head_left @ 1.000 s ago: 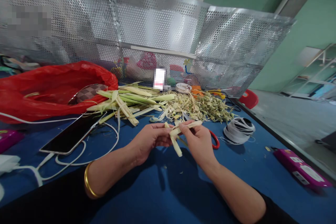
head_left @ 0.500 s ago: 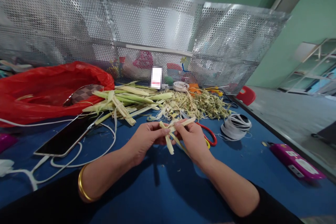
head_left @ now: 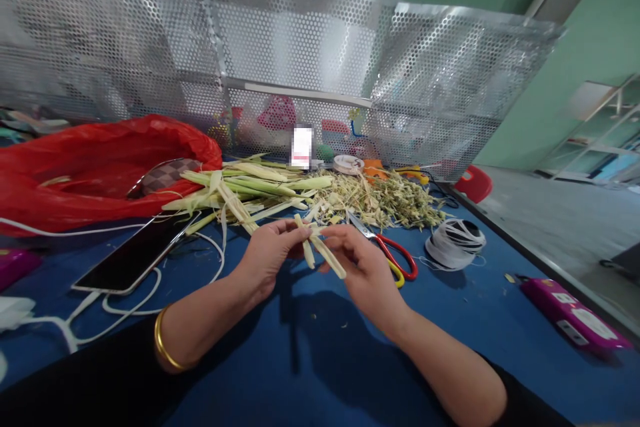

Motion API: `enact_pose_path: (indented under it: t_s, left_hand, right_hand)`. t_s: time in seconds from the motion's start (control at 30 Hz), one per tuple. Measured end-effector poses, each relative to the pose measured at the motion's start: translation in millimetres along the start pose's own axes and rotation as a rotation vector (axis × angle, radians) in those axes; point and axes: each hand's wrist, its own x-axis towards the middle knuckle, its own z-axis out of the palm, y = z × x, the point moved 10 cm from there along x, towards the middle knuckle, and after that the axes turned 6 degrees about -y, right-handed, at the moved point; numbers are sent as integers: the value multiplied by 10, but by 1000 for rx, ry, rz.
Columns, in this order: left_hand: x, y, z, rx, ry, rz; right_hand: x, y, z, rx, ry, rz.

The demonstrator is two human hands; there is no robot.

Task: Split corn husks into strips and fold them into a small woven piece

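Pale corn husk strips (head_left: 327, 256) cross each other between my hands, above the blue table. My left hand (head_left: 273, 247) pinches them near the crossing with thumb and forefinger. At their right side is my right hand (head_left: 363, 263), its fingers bent but apart, with the fingertips close to the strips; a loose end hangs in front of it. Whether those fingertips touch the strips is hard to tell. Just behind my right hand lie scissors (head_left: 397, 255) with red and yellow handles. A pile of green and pale corn husks (head_left: 250, 183) lies beyond my left hand.
A red plastic bag (head_left: 100, 173) sits at the left, near a phone (head_left: 133, 260) with white cables. Dried plant scraps (head_left: 385, 197) are heaped at the back. On the right are a spool of white cord (head_left: 455, 243) and a purple device (head_left: 570, 313). Perforated metal panels (head_left: 300, 40) stand behind.
My right hand has loosened its pinch and drawn slightly back from the crossing. One strip end now points down to the right in front of it. More of the scissors shows.
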Motion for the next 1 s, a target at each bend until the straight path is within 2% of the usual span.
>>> enact_pose_path:
  t_s: [0.07,0.13,0.23,0.33,0.43,0.5,0.63,0.73,0.9,1.0]
  left_hand:
    - [-16,26,14,12,-1,17]
    - [-46,34,56,45,-10,8]
    - [-95,28,148,113,-46,-19]
    - [-128,28,254,143,-129,-21]
    - [-143,-1,318,158,-207,-42]
    - [-146,-21,342,169,-243,-55]
    - [-158,-78,394,137,-289,-94]
    - [-178,-109,423,101,-282,-109]
    - [-202,-98,341,159,-140,-91]
    - [-198,-70,321,148,-108,-60]
  right_hand:
    - [-50,-275,63,-376,-45,-240]
    - [-116,-450,111,-656,-30,-401]
    - [-148,-564,41,-740,64,-478]
    - [-76,-450,-158,-598,168,-344]
    - [4,-190,-278,-475,187,-135]
    - [25,-68,-302,-482,181,-44]
    - [28,-1,-307,-567,191,13]
    - [29,40,-291,-574,193,55]
    - [26,102,-260,-554,196,102]
    - [16,149,-278,-511,218,119]
